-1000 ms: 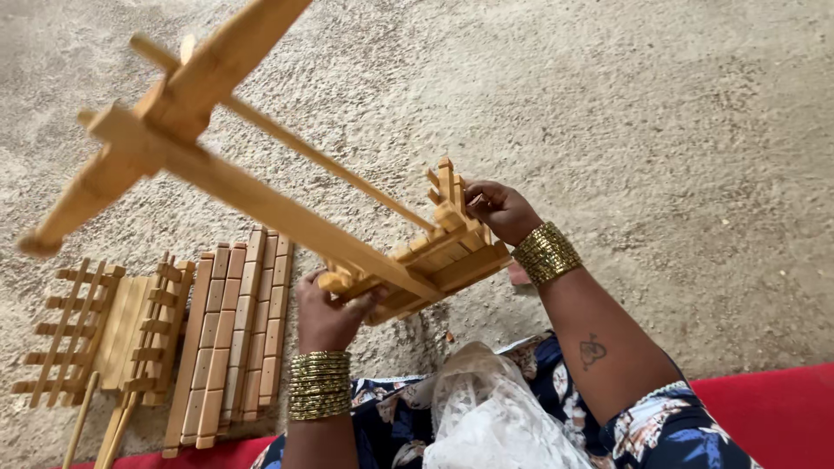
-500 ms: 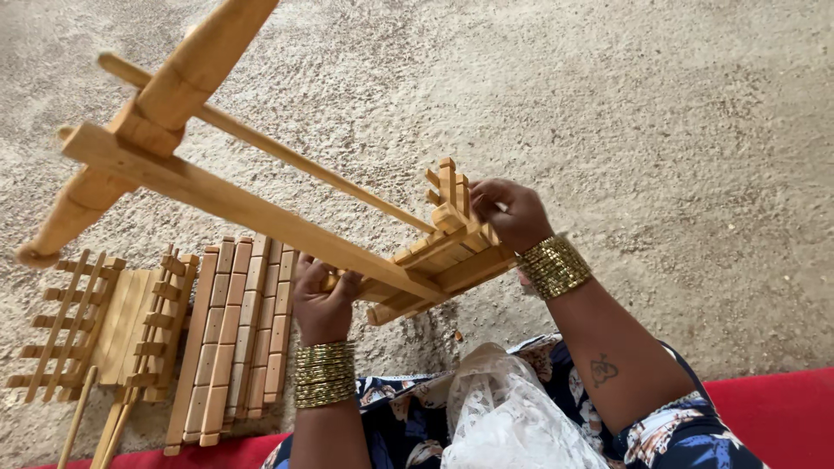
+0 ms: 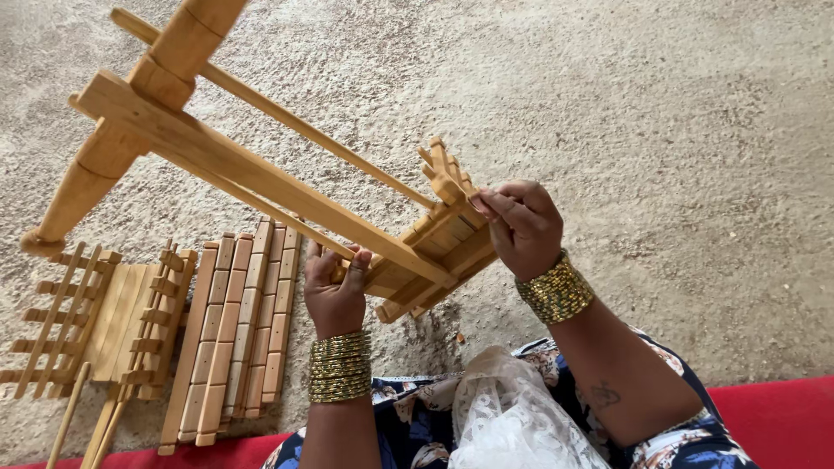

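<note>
Above a sandy, gritty floor (image 3: 695,130) a person is holding a wooden frame (image 3: 261,174) up at a slant, its long rails running away to the upper left and its slatted near end sitting between both hands. The left hand (image 3: 334,291) is gripping the underside of that near end, fingers curled up over a rail. The right hand (image 3: 521,226) is pinching a small notched piece (image 3: 447,174) at the top corner, fingertips closed on it (how firmly is hard to tell).

The frame is looking top-heavy: most of its length is hanging out past the hands, so a loosening left grip could, I judge, be letting the far end swing down onto the floor. The pinch on the notched piece is slight, and a slip there might be dropping or twisting that piece out of its seat. Gold bangles (image 3: 339,369) are sitting close to the rails and could be catching on them.

Lying flat on the floor at the left are a row of notched slats (image 3: 230,339) and, just beside them, a ladder-like wooden part (image 3: 78,330) with thin sticks (image 3: 95,430). A red mat (image 3: 773,421) is edging the bottom, and a clear plastic bag (image 3: 504,417) is resting in the lap. No walls are showing.
</note>
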The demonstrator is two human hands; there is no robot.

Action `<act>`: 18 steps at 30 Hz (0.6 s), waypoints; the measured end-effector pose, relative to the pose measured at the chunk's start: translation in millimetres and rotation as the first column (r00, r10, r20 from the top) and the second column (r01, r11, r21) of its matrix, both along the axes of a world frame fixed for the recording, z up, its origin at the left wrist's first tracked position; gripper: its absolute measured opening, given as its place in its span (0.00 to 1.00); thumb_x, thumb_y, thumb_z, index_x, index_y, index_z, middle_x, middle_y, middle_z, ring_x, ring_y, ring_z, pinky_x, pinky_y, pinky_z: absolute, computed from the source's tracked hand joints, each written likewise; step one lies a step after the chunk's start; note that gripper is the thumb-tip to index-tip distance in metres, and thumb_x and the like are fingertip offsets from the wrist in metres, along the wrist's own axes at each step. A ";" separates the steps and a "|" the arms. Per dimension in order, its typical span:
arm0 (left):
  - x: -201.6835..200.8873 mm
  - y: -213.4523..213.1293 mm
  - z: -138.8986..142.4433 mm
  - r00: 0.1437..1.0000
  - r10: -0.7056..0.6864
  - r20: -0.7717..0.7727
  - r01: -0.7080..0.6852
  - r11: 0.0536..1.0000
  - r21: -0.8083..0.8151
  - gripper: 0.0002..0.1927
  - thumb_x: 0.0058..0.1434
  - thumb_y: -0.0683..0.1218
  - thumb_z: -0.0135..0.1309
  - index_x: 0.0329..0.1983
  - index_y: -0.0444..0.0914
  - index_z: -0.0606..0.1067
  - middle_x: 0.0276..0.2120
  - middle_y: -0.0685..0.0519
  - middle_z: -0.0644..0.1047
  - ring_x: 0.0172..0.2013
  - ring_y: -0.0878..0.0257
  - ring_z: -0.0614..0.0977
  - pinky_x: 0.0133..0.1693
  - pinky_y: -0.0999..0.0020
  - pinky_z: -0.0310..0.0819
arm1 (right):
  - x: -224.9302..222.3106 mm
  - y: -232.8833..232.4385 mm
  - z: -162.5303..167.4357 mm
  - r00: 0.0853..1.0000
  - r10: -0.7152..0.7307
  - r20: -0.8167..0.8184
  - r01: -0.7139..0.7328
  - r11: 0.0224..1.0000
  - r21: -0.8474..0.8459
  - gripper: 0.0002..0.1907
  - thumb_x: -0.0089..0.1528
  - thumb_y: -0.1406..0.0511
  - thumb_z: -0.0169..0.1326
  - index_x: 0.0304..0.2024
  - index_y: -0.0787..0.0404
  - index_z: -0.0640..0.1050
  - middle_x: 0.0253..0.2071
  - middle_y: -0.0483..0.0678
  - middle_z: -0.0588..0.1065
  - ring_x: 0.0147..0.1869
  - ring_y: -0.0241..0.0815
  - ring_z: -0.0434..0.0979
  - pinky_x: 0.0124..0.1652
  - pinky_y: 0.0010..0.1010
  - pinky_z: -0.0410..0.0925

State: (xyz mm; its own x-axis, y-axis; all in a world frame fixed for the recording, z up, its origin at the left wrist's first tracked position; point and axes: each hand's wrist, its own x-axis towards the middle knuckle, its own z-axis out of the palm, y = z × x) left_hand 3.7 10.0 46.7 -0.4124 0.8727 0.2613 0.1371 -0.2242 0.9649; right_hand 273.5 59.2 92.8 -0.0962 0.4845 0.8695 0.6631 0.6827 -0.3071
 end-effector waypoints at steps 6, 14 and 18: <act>-0.8 1.9 -2.2 0.990 0.085 0.109 -0.062 0.979 -0.193 0.12 0.61 0.48 0.64 0.44 0.36 0.82 0.57 0.32 0.72 0.43 0.62 0.84 0.45 0.70 0.84 | -12.4 7.6 -33.4 0.963 -0.042 0.265 0.086 0.983 -0.160 0.05 0.65 0.66 0.62 0.33 0.57 0.83 0.39 0.42 0.78 0.41 0.39 0.76 0.44 0.32 0.71; 6.2 2.7 3.9 0.996 0.085 0.042 -0.081 0.993 -0.090 0.11 0.58 0.46 0.62 0.41 0.36 0.81 0.69 0.46 0.62 0.44 0.65 0.82 0.42 0.73 0.86 | -39.9 -25.5 -48.8 0.934 0.058 0.353 0.023 0.975 -0.221 0.10 0.58 0.70 0.54 0.31 0.51 0.84 0.39 0.43 0.83 0.50 0.41 0.79 0.57 0.43 0.63; 12.1 2.5 6.9 0.995 0.101 -0.013 -0.101 0.994 -0.038 0.10 0.60 0.45 0.63 0.42 0.35 0.81 0.71 0.45 0.61 0.45 0.66 0.81 0.43 0.73 0.84 | -14.8 1.8 -44.7 0.939 -0.006 0.343 0.088 0.970 -0.225 0.13 0.68 0.72 0.52 0.33 0.52 0.83 0.41 0.42 0.83 0.50 0.36 0.79 0.62 0.40 0.60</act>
